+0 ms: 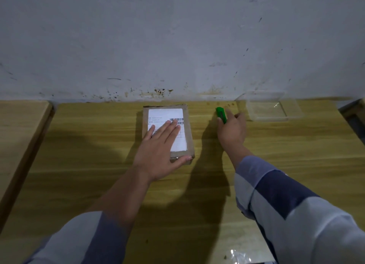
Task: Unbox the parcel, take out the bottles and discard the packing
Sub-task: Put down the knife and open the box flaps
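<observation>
A small brown cardboard parcel with a white shipping label lies closed on the wooden table, near the wall. My left hand rests flat on top of it, fingers spread over the label and thumb along the near edge. To the right of the parcel, my right hand is closed around a green utility knife, whose end sticks out above my fingers. No bottles are visible.
A clear plastic tray sits at the back right against the stained white wall. A second tabletop adjoins on the left. A scrap of clear plastic wrap lies at the near edge by my right sleeve.
</observation>
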The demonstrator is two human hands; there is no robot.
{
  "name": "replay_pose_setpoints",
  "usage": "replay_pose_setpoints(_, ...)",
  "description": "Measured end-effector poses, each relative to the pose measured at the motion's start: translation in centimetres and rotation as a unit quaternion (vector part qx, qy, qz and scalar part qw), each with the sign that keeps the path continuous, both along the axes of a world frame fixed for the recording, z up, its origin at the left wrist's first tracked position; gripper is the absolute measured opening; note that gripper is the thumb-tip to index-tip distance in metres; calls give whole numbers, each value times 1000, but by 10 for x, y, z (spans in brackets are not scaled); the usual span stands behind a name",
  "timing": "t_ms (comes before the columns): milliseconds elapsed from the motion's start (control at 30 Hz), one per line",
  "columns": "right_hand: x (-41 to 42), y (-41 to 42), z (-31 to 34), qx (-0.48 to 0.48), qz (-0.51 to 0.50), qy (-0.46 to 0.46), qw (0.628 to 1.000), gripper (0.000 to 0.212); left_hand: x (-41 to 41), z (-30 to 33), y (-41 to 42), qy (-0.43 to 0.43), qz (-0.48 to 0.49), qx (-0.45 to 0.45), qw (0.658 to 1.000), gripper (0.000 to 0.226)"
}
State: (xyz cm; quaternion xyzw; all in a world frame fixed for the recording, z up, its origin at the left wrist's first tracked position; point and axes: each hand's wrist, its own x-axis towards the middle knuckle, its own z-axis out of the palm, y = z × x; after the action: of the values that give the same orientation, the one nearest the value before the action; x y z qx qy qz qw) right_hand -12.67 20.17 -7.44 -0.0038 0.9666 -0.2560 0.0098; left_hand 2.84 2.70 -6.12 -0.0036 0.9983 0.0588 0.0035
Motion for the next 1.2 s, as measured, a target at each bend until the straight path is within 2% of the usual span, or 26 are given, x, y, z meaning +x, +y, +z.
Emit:
replay_pose_setpoints(67, 1, -20, 5, -52, 64, 33, 996, 37, 1, 1, 1, -3, -1, 1, 1000, 93)
replay_pose_setpoints(100, 1, -33, 8, -105, 96, 21, 990, 34, 1, 1, 1, -3, -1, 2, 1000, 93)
replay_pose_setpoints(200, 7, -64, 23, -280, 137, -100, 945, 37, 1, -1, 1, 1, 4, 6, 1000, 93)
replay_pose_setpoints(300, 10, -72, 22, -336, 143, -162, 916, 38, 2, -1, 1, 1, -1, 9, 1000, 93)
replay_pose_setpoints(533, 21, -46, 23, -254, 127, -105, 953, 28, 12, 13, 5, -35, -27, 26, 999, 84)
replay_pose_setpoints(633, 41, -19, 24, -252, 80, -121, 957, 29, 25, 20, 12, -62, 20, 32, 997, 84)
replay_pose_setpoints(700, 63, 2, 23, -245, 95, -138, 955, 36, 39, 21, 15, -73, 43, 31, 996, 85)
replay_pose_setpoints(867, 132, 38, 15, -210, 125, -93, 965, 43, 74, 22, 13, -76, 89, 16, 993, 67)
replay_pose_setpoints(967, 170, 48, 15, -215, 133, -94, 963, 49, 84, 25, 10, -74, 146, 17, 986, 65)
replay_pose_setpoints(1100, 192, 53, 14, -213, 169, -103, 957, 68, 101, 24, 11, -27, 209, 86, 974, 73)
replay_pose_setpoints(1200, 191, 55, 12, -202, 194, -85, 956, 74, 121, 15, 16, -11, 205, 173, 963, 91)
